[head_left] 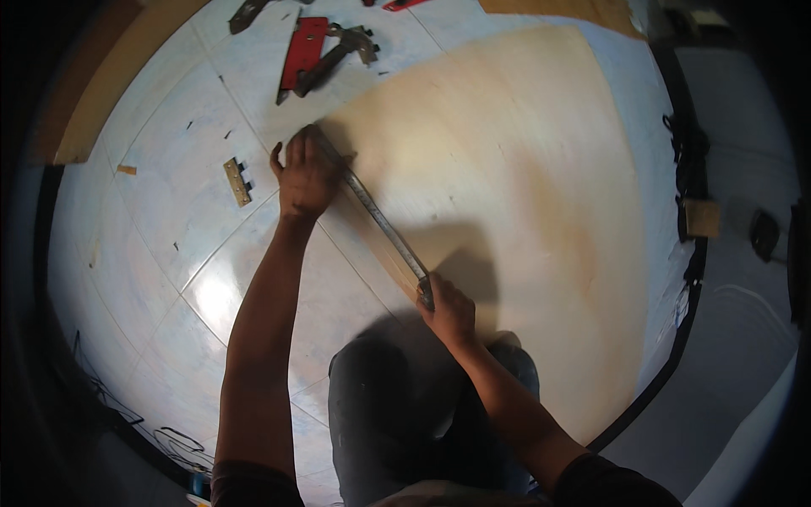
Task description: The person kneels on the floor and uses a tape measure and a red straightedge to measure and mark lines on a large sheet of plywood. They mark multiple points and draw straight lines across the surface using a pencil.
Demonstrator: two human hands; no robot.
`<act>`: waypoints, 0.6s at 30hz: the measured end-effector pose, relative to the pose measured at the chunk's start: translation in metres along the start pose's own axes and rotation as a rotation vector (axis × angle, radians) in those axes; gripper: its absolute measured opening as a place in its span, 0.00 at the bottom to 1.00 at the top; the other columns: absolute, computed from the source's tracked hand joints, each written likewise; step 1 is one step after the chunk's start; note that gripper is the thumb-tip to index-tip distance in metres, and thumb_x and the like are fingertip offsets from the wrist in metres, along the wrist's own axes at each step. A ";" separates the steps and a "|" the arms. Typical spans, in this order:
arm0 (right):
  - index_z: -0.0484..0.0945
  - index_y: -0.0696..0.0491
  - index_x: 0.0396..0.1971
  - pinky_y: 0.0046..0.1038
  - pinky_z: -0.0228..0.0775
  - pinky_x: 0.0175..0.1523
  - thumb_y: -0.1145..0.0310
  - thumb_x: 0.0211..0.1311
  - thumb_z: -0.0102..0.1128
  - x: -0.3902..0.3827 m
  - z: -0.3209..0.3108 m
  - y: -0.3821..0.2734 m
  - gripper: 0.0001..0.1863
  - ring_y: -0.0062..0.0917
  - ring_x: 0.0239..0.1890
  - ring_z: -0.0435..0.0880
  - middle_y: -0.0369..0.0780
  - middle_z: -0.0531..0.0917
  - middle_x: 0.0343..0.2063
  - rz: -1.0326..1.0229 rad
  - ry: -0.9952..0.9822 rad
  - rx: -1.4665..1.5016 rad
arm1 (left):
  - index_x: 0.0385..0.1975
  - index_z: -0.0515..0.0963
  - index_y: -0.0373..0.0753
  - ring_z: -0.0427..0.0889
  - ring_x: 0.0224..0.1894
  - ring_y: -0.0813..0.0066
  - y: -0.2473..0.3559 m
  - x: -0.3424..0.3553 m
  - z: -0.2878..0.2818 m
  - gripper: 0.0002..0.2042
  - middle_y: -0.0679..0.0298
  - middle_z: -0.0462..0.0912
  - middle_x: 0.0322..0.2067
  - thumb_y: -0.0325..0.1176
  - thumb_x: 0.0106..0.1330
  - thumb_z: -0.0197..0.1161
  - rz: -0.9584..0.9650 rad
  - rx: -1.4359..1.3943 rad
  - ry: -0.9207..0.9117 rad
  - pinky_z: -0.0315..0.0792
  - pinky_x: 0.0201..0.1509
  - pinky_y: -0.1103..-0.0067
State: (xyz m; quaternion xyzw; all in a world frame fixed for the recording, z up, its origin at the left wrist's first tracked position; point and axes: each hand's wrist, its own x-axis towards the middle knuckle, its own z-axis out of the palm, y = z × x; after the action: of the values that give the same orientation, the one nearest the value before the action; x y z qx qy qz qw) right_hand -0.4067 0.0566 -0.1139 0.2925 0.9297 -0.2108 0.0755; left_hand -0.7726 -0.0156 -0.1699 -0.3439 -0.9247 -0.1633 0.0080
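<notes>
A large pale wooden board (541, 177) lies flat on the tiled floor. Along its left edge runs a long, narrow grey metal strip (380, 221), which looks like a ruler or measuring tape; I cannot tell which. My left hand (308, 176) is at the strip's far end, fingers bent over it and the thumb out to the left. Closed round the near end is my right hand (449, 313), close to my knees. A dark piece shows at each end of the strip, partly covered by my fingers.
A brass-coloured hinge (237, 182) lies left of my left hand, with several small screws scattered around. Beyond the board's far left corner are a hammer (338, 57) and a red flat tool (304, 52). Cables (688, 160) run along the right side.
</notes>
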 end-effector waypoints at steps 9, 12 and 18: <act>0.77 0.51 0.58 0.44 0.84 0.40 0.60 0.63 0.78 -0.017 -0.007 0.004 0.27 0.43 0.37 0.89 0.45 0.86 0.38 0.067 -0.029 0.076 | 0.82 0.65 0.44 0.71 0.73 0.53 -0.011 0.000 0.020 0.42 0.56 0.75 0.70 0.54 0.72 0.72 0.062 -0.053 0.090 0.55 0.78 0.54; 0.78 0.51 0.56 0.44 0.84 0.42 0.62 0.63 0.78 -0.020 -0.012 0.002 0.25 0.43 0.38 0.90 0.45 0.87 0.38 0.065 0.009 0.126 | 0.81 0.65 0.43 0.72 0.73 0.48 -0.013 0.001 0.015 0.42 0.50 0.75 0.69 0.56 0.72 0.71 0.110 -0.060 0.089 0.59 0.78 0.53; 0.80 0.53 0.56 0.44 0.83 0.43 0.63 0.62 0.78 -0.033 0.000 0.011 0.25 0.45 0.39 0.90 0.46 0.88 0.38 0.009 0.124 0.120 | 0.82 0.61 0.37 0.78 0.68 0.48 -0.007 0.002 0.007 0.54 0.49 0.82 0.64 0.55 0.59 0.83 0.011 -0.284 0.115 0.65 0.75 0.54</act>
State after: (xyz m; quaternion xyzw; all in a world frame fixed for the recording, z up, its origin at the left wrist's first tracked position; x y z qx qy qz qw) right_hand -0.3732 0.0475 -0.1087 0.3132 0.9170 -0.2471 0.0014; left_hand -0.7778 -0.0174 -0.1788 -0.3367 -0.8883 -0.3120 0.0132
